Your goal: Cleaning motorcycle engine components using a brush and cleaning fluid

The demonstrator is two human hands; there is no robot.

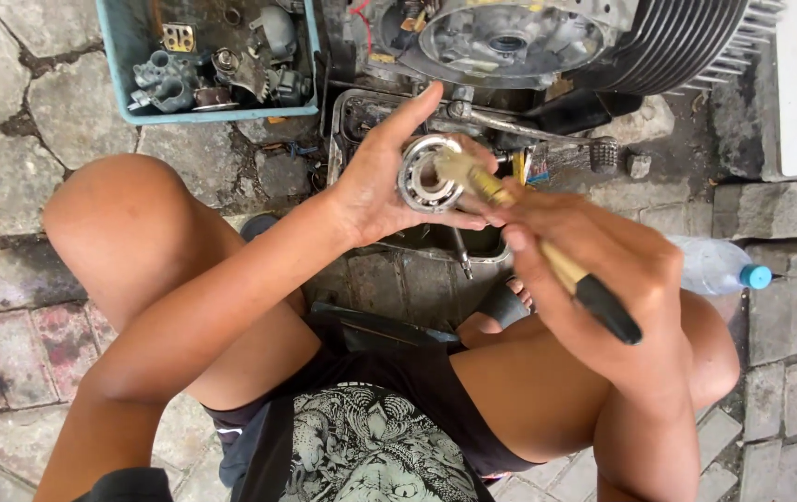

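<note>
Two containers sit on the paving ahead of the knees: a pale blue plastic tray [119,65] at upper left, rectangular and filled with small grey metal parts, and a clear plastic bottle [714,265] with a blue cap lying on its side at right, cap pointing right. The left hand [375,181] holds a round steel bearing [423,174] above a dark metal pan [361,116], its fingers [412,107] curled around the ring's edge with the thumb stretched upward. The right hand [603,270] pinches a paintbrush [547,251] between thumb and fingers. Its long axis runs diagonally, bristles up-left touching the bearing's face, black handle end down-right. An engine casing [510,37] with cooling fins lies beyond.
</note>
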